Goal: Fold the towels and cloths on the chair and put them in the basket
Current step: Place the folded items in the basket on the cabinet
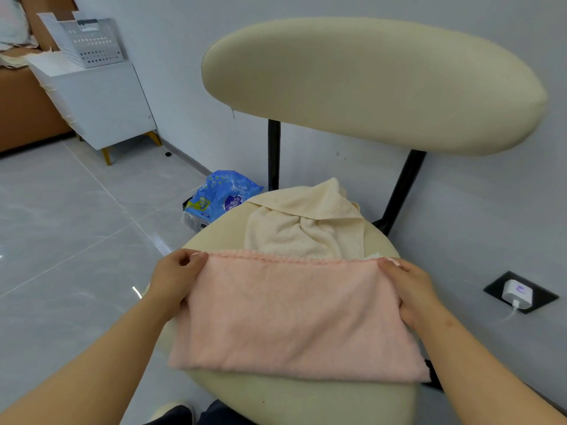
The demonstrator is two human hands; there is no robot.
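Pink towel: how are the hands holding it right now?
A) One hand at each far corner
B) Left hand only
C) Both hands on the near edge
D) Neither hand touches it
A: the left hand and right hand each pinch a far corner of the pink towel, spread on the chair seat.

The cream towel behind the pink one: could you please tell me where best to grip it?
Probably pinch the raised hemmed corner of the cream towel at its far end, coming from above: that corner peaks clear of the chair seat, while the rest lies bunched.
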